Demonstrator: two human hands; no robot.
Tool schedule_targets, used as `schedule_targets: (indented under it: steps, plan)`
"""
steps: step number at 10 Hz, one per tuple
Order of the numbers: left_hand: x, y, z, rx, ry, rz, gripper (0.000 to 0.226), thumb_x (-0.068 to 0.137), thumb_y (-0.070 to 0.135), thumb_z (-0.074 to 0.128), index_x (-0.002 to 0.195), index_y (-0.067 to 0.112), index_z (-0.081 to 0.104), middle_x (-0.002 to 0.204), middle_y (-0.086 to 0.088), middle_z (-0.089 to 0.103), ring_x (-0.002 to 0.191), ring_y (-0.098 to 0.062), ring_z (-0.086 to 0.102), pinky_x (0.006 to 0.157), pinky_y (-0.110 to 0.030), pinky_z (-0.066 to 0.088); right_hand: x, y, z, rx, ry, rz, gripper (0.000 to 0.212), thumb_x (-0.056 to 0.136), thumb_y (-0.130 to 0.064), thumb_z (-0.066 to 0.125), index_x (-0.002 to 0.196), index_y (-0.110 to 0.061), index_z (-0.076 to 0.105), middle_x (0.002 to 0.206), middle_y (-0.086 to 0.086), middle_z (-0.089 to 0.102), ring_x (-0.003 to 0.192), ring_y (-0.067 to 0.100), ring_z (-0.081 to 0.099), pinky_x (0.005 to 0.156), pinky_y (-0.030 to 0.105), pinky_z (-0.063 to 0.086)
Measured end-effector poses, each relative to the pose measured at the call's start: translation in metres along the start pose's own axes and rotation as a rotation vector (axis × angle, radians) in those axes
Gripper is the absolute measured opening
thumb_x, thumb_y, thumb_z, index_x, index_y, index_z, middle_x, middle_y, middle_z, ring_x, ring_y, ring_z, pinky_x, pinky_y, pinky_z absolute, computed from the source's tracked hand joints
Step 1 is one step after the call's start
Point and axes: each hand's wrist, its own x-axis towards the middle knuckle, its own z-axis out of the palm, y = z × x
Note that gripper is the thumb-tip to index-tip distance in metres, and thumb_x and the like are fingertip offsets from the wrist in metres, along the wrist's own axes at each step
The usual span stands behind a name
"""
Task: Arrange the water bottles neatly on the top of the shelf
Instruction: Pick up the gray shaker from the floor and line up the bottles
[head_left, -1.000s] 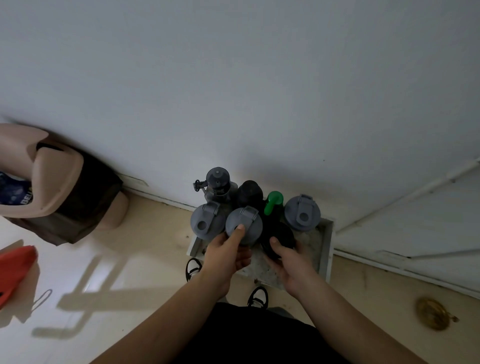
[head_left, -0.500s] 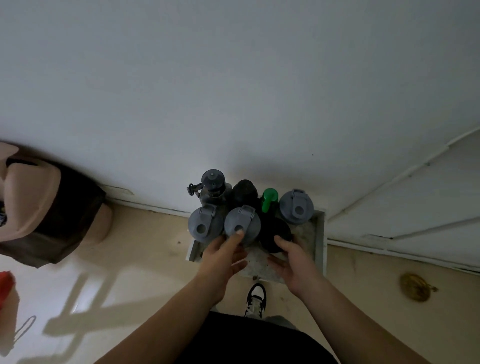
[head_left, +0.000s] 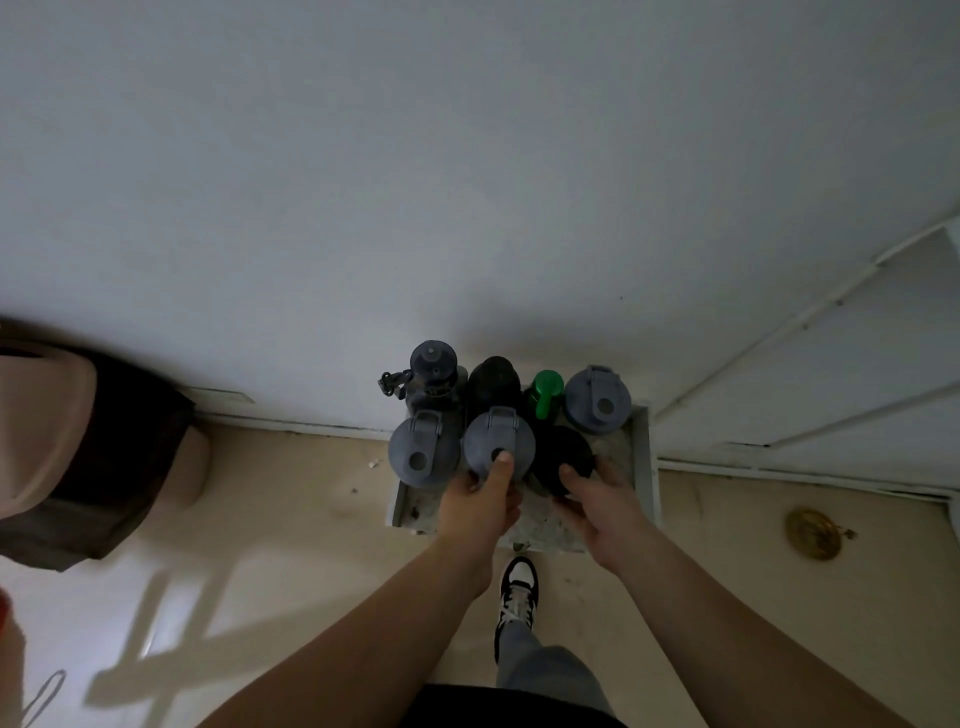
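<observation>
Little has been shifted over the last second: both hands are kept on the same two front bottles, and only the view has drifted sideways. Seven water bottles are seen standing upright on the shelf top (head_left: 644, 457), clustered toward the wall. The middle grey-lidded bottle (head_left: 498, 449) is gripped by the left hand (head_left: 480, 501), fingers curled round its body and the thumb laid on the lid. The black-lidded bottle (head_left: 563, 457) beside it is clasped by the right hand (head_left: 605, 506), fingers partly wrapped round its side. Another grey-lidded bottle (head_left: 423, 452) is set touching on the left. Behind, a green-capped bottle (head_left: 545, 392) is stood between darker ones.
</observation>
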Motion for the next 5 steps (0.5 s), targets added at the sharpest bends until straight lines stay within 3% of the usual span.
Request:
schedule_targets:
  steps: [3, 4, 5]
  plan:
    - [-0.006, 0.003, 0.000, 0.014, 0.019, -0.005, 0.022, 0.095, 0.040, 0.068, 0.105, 0.020, 0.069, 0.101, -0.018, 0.071, 0.090, -0.025, 0.070, 0.084, -0.037, 0.060, -0.007, 0.001, 0.005, 0.041, 0.009, 0.023, 0.075, 0.095, -0.007, 0.073, 0.159, -0.019, 0.035, 0.149, 0.015, 0.057, 0.125, 0.037, 0.064, 0.100, 0.044, 0.055]
    - [-0.008, 0.005, -0.004, 0.027, -0.016, -0.023, 0.029, 0.091, 0.044, 0.072, 0.103, 0.017, 0.070, 0.087, -0.011, 0.064, 0.083, -0.024, 0.064, 0.078, -0.036, 0.058, -0.014, -0.005, 0.002, -0.015, -0.005, 0.026, 0.068, 0.093, -0.016, 0.076, 0.153, -0.017, 0.043, 0.140, 0.012, 0.063, 0.117, 0.033, 0.066, 0.096, 0.043, 0.056]
    - [-0.015, 0.007, -0.020, 0.138, -0.060, -0.040, 0.032, 0.085, 0.042, 0.078, 0.094, 0.015, 0.066, 0.073, -0.002, 0.058, 0.068, -0.018, 0.059, 0.068, -0.033, 0.055, -0.024, -0.007, 0.000, -0.148, 0.036, 0.046, 0.040, 0.094, -0.023, 0.075, 0.126, -0.018, 0.052, 0.108, 0.007, 0.066, 0.104, 0.032, 0.066, 0.096, 0.047, 0.058]
